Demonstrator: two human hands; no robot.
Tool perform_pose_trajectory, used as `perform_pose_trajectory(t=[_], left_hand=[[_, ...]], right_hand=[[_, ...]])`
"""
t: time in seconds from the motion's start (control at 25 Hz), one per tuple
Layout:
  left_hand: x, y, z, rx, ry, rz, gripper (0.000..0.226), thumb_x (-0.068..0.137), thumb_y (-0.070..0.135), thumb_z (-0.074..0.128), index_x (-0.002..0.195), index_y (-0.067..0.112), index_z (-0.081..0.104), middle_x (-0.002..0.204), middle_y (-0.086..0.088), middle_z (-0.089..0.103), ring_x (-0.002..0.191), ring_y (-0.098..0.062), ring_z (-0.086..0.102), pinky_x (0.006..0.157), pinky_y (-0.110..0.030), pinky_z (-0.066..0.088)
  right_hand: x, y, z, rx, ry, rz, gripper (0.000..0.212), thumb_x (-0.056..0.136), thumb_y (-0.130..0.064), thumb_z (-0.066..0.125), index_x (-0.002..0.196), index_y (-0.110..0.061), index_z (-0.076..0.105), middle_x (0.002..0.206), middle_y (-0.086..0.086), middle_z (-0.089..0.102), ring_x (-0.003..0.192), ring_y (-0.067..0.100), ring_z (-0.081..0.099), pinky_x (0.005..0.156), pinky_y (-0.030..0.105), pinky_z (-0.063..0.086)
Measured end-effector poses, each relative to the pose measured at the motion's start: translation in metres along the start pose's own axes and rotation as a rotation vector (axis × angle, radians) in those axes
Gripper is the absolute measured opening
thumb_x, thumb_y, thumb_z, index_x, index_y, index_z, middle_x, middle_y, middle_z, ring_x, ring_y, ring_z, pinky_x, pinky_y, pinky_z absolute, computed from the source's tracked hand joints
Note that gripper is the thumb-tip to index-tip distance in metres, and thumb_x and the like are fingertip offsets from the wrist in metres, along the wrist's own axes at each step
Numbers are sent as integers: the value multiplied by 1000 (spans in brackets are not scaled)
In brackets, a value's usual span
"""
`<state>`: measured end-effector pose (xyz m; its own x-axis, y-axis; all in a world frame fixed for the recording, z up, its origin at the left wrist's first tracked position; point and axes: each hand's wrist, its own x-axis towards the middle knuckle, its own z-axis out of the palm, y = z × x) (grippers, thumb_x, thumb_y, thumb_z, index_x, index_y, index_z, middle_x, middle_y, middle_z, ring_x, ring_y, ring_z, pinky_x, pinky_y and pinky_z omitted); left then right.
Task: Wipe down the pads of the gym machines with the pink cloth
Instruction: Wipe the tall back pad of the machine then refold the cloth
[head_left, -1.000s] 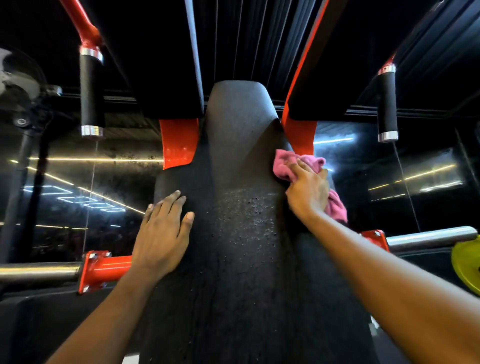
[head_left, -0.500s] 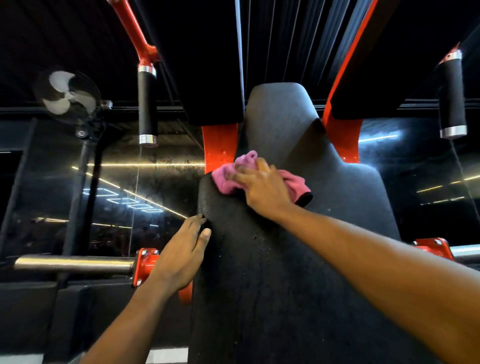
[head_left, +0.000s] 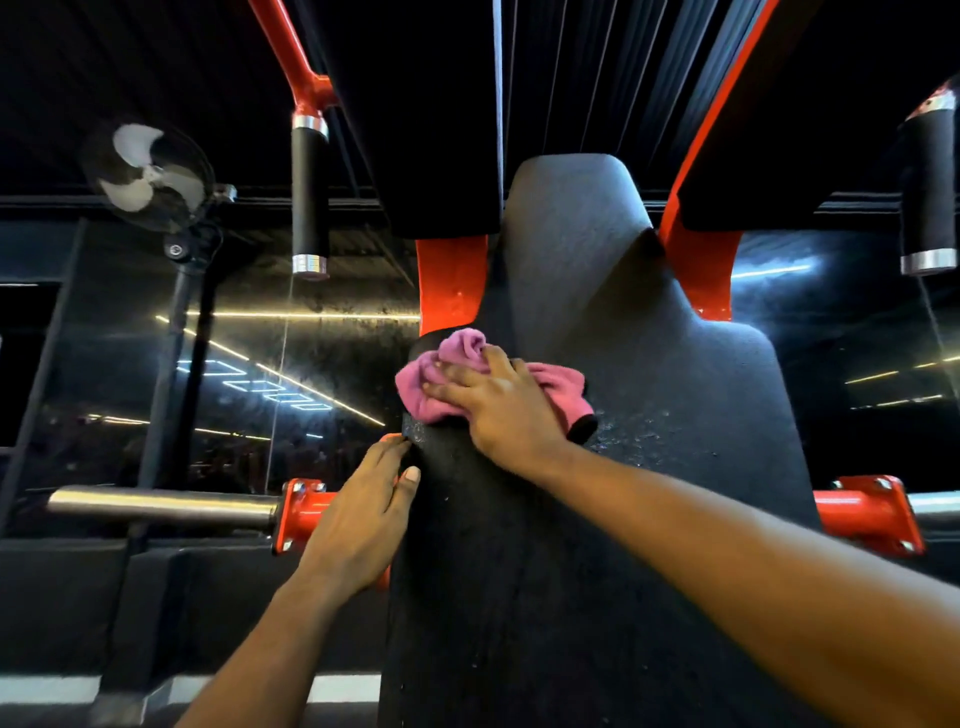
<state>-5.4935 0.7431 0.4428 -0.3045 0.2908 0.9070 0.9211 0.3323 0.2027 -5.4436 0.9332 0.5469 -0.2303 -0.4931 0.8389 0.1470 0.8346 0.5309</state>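
Presses bunched pink cloth (head_left: 451, 364) onto left shoulder of textured black pad (head_left: 675, 395) with flat-fingered right hand (head_left: 501, 410); braces its edge with flat left hand (head_left: 358, 519). Risks sliding off that edge, unpinched, missing wet specks (head_left: 644, 431) rightward.

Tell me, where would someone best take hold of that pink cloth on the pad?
By the raised bunch at the top of the pink cloth, pinched from above left. That fold stands proud of the pad and is bare, while the right hand lies flat over the middle.
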Motion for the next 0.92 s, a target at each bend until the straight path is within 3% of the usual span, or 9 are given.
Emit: perform_pose_trajectory(t=[0.08, 0.2, 0.32, 0.36, 0.48, 0.64, 0.76, 0.8, 0.92], left_hand=[[1, 6, 2, 8, 4, -16, 45, 105, 33, 40, 147, 17, 43, 152, 12, 37, 136, -2, 36, 114, -22, 26], [0, 13, 7, 28, -15, -57, 46, 105, 35, 39, 145, 13, 45, 153, 11, 33, 137, -6, 38, 113, -24, 28], [-1, 19, 12, 51, 7, -75, 47, 105, 34, 39, 144, 9, 45, 154, 6, 32, 139, -10, 37, 110, -21, 25], [0, 20, 12, 58, 9, -83, 48, 105, 33, 39, 145, 8, 45, 155, 4, 31, 140, -12, 36, 111, -22, 25], [-2, 19, 13, 74, -32, -97, 50, 105, 33, 38, 147, 7, 42, 159, 0, 28, 146, -15, 28, 119, -31, 23], [-2, 20, 14, 70, -38, -106, 50, 105, 31, 39, 148, 7, 41, 161, -3, 27, 149, -17, 24, 122, -39, 22], [-2, 22, 15, 79, -30, -104, 50, 105, 31, 39, 149, 7, 40, 161, -4, 28, 148, -18, 26, 122, -38, 23], [-3, 21, 16, 77, -22, -109, 49, 105, 30, 39, 148, 7, 41, 161, -4, 29, 148, -18, 27, 122, -38, 24], [-2, 19, 14, 67, -21, -95, 48, 105, 30, 40, 147, 8, 42, 160, -4, 31, 148, -19, 26, 123, -42, 22]], right_hand=[[-10, 43, -15, -3, -62, 24, 67, 79, -16, 63, 140, -42, 56, 147, -13, 55, 110, 31, 50, 86, 42, 49], [-40, 66, -33, -73, 6, 467, 69, 79, -17, 63, 144, -40, 52, 152, -12, 49, 117, 36, 44, 91, 44, 44], [-89, 93, -47, -72, -88, 173, 72, 79, -18, 68, 144, -42, 52, 154, -16, 46, 116, 36, 44, 87, 47, 47], [-94, 110, -56, -64, -101, 217, 72, 78, -17, 69, 143, -43, 52, 153, -16, 47, 115, 36, 45, 87, 48, 48], [-97, 108, -65, -106, -32, 695, 72, 80, -14, 68, 144, -41, 52, 153, -11, 49, 120, 40, 43, 91, 49, 45], [-123, 143, -81, -104, -177, 404, 76, 81, -17, 68, 148, -44, 45, 157, -14, 43, 126, 40, 40, 98, 50, 44], [-106, 151, -92, -83, -53, 855, 73, 81, -10, 64, 148, -35, 48, 155, -5, 47, 138, 37, 37, 110, 50, 36], [-102, 139, -86, -118, -56, 856, 72, 81, -11, 63, 148, -33, 48, 155, -5, 47, 139, 37, 37, 108, 50, 37], [-128, 162, -86, -138, -222, 548, 77, 81, -19, 65, 149, -44, 40, 158, -13, 41, 138, 41, 36, 102, 52, 44]])
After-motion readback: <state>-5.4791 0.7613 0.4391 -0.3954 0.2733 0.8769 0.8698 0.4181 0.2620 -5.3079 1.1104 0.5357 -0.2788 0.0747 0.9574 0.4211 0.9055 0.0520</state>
